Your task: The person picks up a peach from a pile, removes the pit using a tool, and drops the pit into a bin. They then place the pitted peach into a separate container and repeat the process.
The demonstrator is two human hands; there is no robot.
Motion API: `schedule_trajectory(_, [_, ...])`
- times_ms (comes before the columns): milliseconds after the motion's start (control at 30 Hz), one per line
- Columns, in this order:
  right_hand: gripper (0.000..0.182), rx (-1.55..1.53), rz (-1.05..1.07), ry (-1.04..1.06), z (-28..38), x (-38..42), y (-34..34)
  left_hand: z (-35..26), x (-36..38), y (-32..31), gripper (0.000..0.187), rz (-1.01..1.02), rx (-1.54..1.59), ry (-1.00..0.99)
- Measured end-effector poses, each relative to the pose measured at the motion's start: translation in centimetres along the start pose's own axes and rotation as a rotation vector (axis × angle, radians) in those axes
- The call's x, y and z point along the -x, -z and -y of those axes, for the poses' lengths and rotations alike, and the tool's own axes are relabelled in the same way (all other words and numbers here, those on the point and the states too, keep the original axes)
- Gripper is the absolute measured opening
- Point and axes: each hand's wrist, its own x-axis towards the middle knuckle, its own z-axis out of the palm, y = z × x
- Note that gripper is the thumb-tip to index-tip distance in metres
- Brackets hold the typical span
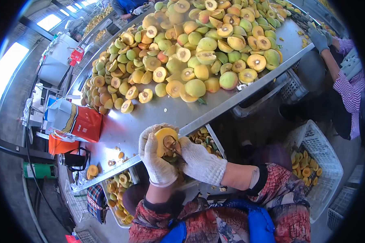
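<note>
In front of my body, my left hand (155, 160), in a white knitted glove, is closed around a yellow peach half (161, 137) with its cut face turned to the right. My right hand (202, 162), gloved the same way, grips a pitting knife (175, 152) with a thin curved metal loop. The loop lies against the middle of the peach half, over the brownish pit area. The knife's handle is mostly hidden in my right fingers. Both hands are just off the near edge of the metal table (150, 108).
A large heap of peach halves (178, 52) covers the far side of the table. A red bag (87, 123) and a black flask (71, 160) stand at left. Crates of peach halves (330, 162) sit below. A co-worker's gloved hand (318, 37) is at right; another person is at the back.
</note>
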Motion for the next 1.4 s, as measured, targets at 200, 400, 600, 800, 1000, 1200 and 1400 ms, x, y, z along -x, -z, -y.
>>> schedule_trajectory(200, [0.033,-0.004,-0.010,0.134,-1.0,0.3,-0.6,-0.8,0.2,0.0,0.029,0.030,-0.344,-0.134])
schedule_trajectory(400, [0.043,-0.070,0.123,-0.014,-1.4,1.0,-1.1,-0.4,-0.1,0.6,0.030,0.085,-0.268,-0.188])
schedule_trajectory(600, [0.024,-0.066,0.070,0.209,-3.6,1.3,-3.8,-3.0,1.0,0.9,0.022,0.195,-0.307,0.047])
schedule_trajectory(800, [0.016,-0.184,0.191,0.037,1.9,1.7,0.4,-3.4,0.7,1.2,0.014,0.264,-0.252,0.071])
schedule_trajectory(1000, [0.031,-0.261,0.090,0.145,-0.5,1.5,-2.3,-4.2,0.8,0.9,0.014,0.281,-0.343,0.086])
schedule_trajectory(1200, [0.027,-0.439,0.164,0.036,-0.4,1.7,-2.3,-4.0,1.4,0.4,0.012,0.191,-0.328,0.097])
schedule_trajectory(1400, [0.021,-0.715,0.530,-0.488,3.6,1.5,2.8,-3.0,0.3,1.4,0.027,0.218,-0.427,0.028])
